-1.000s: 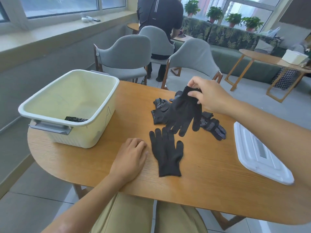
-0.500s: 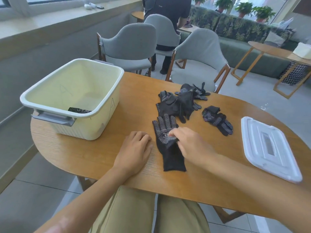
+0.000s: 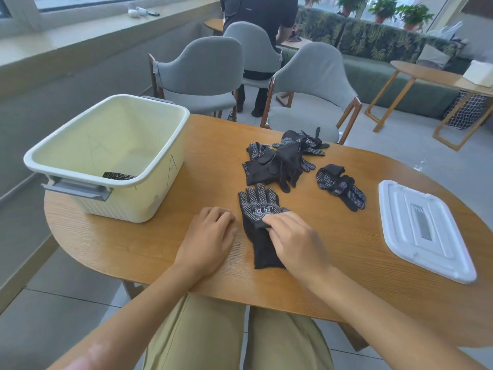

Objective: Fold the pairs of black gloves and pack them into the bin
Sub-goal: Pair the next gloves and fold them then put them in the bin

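A pair of black gloves [image 3: 260, 214] lies stacked flat on the wooden table [image 3: 333, 252], dotted palm up, fingers pointing away from me. My right hand [image 3: 293, 241] rests on its right side with fingertips pinching the top glove near the palm. My left hand [image 3: 210, 236] lies flat on the table just left of the pair, holding nothing. Behind them sits a loose pile of black gloves [image 3: 280, 161], and one more dotted glove [image 3: 340, 185] lies to the right. The cream bin [image 3: 149, 182] stands at the left with a folded glove [image 3: 117, 175] on its floor.
The bin's white lid [image 3: 424, 231] lies at the table's right end. Grey chairs [image 3: 314, 89] stand along the far edge, and a person stands behind them. A sofa and a second wooden table are at the back right.
My right hand carried a glove from above the pile down onto the glove lying in front of me, dotted side up, and now rests on it. My left hand stayed put.
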A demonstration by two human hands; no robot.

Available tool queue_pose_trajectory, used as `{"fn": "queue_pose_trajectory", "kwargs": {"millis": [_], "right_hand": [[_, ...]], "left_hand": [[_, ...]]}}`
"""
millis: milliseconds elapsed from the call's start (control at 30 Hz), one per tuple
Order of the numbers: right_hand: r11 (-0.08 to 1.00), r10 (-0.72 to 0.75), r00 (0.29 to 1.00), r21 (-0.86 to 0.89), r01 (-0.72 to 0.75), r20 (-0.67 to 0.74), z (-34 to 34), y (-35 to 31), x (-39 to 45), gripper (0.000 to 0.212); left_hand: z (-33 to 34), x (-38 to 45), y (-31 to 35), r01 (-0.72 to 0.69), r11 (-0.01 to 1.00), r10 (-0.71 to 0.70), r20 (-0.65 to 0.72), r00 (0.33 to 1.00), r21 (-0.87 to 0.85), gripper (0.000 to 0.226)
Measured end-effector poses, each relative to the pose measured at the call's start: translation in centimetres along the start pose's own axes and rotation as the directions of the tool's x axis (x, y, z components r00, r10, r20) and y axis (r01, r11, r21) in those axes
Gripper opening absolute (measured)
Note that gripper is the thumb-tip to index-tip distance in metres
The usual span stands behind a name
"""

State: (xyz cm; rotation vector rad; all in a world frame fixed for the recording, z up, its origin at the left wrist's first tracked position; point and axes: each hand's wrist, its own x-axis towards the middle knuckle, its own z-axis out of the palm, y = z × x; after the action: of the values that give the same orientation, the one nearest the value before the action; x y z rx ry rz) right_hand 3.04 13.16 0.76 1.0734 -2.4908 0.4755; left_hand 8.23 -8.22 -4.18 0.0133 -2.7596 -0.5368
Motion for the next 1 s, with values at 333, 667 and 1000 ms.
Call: {"fn": "queue_pose_trajectory", "kwargs": {"millis": [333,667,1000], "right_hand": [[0.997,-0.06,0.989,-0.042,0.066,0.137,1.7,-0.3,-4.2,0.047],[0.997,0.048,0.97,0.049,-0.061,0.237,0.7,1.7,-4.6,0.052],[0.997,0.077,0.972,-0.026,-0.073,0.223,-0.6,1.8,-5.5,0.058]], "left_hand": [[-0.1,0.0,0.0,-0.002,1.0,0.002,0.03,1.0,0.002,0.027],[-0.1,1.5,3.4,-0.031,0.998,0.041,0.204,0.978,-0.054,0.073],[-0.9,-0.1,3.7,-0.237,0.971,0.234,0.247,0.94,-0.016,0.068]]}}
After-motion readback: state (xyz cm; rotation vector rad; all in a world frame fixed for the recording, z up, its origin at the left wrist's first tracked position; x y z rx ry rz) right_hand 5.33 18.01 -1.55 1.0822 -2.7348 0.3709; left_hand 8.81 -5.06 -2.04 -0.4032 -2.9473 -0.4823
